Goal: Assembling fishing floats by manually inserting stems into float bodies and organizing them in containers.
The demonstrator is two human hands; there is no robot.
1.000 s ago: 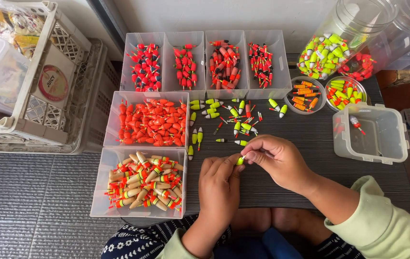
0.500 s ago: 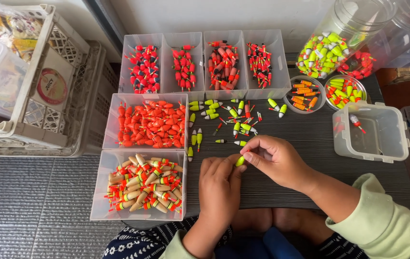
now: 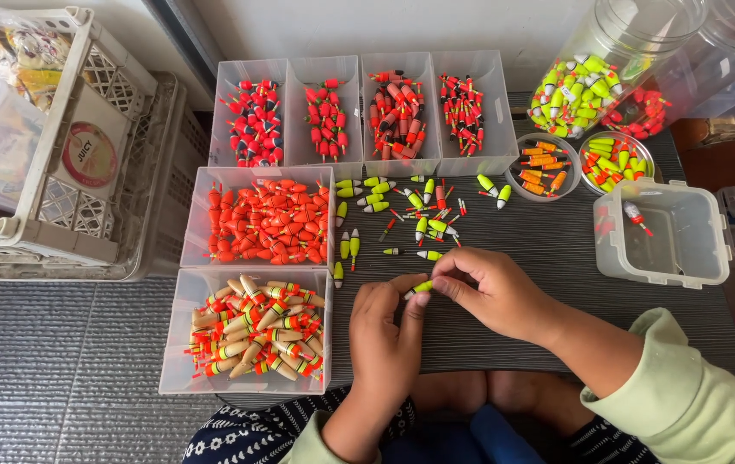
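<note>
My left hand (image 3: 385,331) and my right hand (image 3: 492,292) meet at the centre of the frame, above the dark ribbed desk (image 3: 539,249). Both pinch one small fishing float (image 3: 420,288): my left fingertips grip its lower-left end, and my right thumb and forefinger grip its upper-right end. The float is a smooth, slim, spindle-shaped body in glossy yellow-green. Its long axis lies nearly level, tilted slightly, running from lower left to upper right. Just above my hands, loose floats (image 3: 410,210) of the same yellow-green, with thin red stems, lie scattered on the desk. At centre left, a clear plastic tray (image 3: 257,220) holds rounded orange floats. Below it, a second clear tray (image 3: 247,331) holds tapered, wood-coloured floats banded in red and yellow. Along the top of the frame, four narrow clear bins (image 3: 363,116) hold red floats with black ends. At right stands an open, translucent, square-cornered box (image 3: 661,234) containing a single red-tipped float.
</note>
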